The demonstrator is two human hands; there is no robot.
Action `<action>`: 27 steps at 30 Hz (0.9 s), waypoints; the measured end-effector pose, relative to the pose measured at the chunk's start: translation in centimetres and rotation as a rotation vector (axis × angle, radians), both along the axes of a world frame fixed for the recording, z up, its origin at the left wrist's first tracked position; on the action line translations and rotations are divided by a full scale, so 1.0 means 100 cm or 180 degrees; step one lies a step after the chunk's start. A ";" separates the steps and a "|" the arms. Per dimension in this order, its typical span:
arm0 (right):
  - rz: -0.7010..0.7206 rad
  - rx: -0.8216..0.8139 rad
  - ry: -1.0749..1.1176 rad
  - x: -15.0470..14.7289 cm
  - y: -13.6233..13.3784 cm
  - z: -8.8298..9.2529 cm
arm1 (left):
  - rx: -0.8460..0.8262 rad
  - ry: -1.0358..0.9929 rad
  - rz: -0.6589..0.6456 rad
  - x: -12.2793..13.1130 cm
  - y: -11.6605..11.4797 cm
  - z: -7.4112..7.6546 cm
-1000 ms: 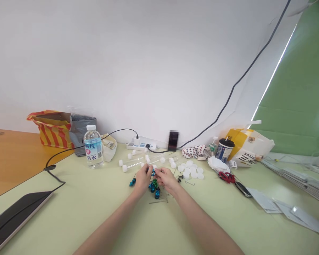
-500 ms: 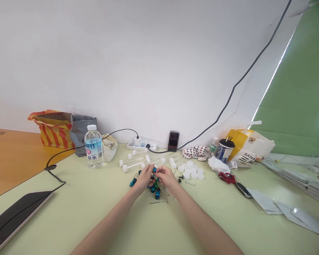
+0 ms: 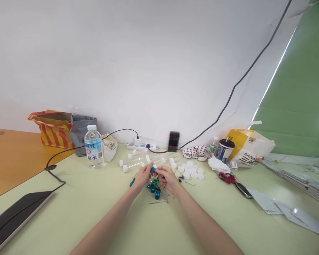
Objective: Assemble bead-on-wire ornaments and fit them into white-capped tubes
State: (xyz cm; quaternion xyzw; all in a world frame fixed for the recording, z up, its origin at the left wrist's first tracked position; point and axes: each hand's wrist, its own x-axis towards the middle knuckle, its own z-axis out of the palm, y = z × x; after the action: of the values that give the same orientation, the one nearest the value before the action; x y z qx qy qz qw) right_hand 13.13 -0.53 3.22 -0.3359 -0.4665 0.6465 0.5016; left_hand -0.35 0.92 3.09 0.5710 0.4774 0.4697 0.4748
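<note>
Left hand (image 3: 143, 177) and right hand (image 3: 168, 179) close together, fingertips of both pinching a small glossy blue piece (image 3: 153, 169), shape mostly covered, material unclear, above the pale green counter (image 3: 138, 226). Risk: piece looks slick, so a loose pinch could drop it into the heap of small shiny blue and green pieces (image 3: 153, 189) just below, hard to pick out. Thin straight metal rods (image 3: 157, 202) beside the heap could scatter if a wrist brushes them. Beyond: slim clear tubes with white ends (image 3: 134, 166), contents too faint to tell; a knock could set them rolling. Loose round white plastic caps (image 3: 194, 175) near the right hand, same risk. Further out: clear plastic bottle with blue label (image 3: 93, 150), upright, capped, clear liquid inside; black-lidded blue patterned cup (image 3: 224, 151), straw in, contents hidden; red-and-yellow striped bag (image 3: 54, 134), top gaping, inside unreadable.
</note>
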 end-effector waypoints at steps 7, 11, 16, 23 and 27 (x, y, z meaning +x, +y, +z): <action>0.0044 -0.0009 0.0210 0.005 0.008 -0.010 | 0.0042 -0.0326 -0.0567 -0.002 0.000 0.001; 0.0065 0.0227 0.0014 0.002 0.004 -0.010 | -0.0073 0.0113 -0.0011 -0.001 0.002 -0.003; 0.0013 0.0128 0.0021 0.004 0.004 -0.008 | -0.0125 -0.0618 -0.0867 0.001 -0.005 0.003; -0.0279 0.0551 -0.0859 0.007 0.010 -0.016 | 0.0264 0.0281 -0.0050 -0.001 0.006 -0.010; -0.1358 0.1330 -0.2439 0.012 0.014 -0.024 | 0.1110 0.1388 0.0784 -0.005 0.011 -0.018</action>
State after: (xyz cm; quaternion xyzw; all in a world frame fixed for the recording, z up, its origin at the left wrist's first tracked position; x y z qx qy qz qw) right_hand 14.34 0.88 0.80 -0.5300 -0.6582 0.2514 0.4718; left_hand -0.84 2.06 1.26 0.6691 0.5459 0.4649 0.1955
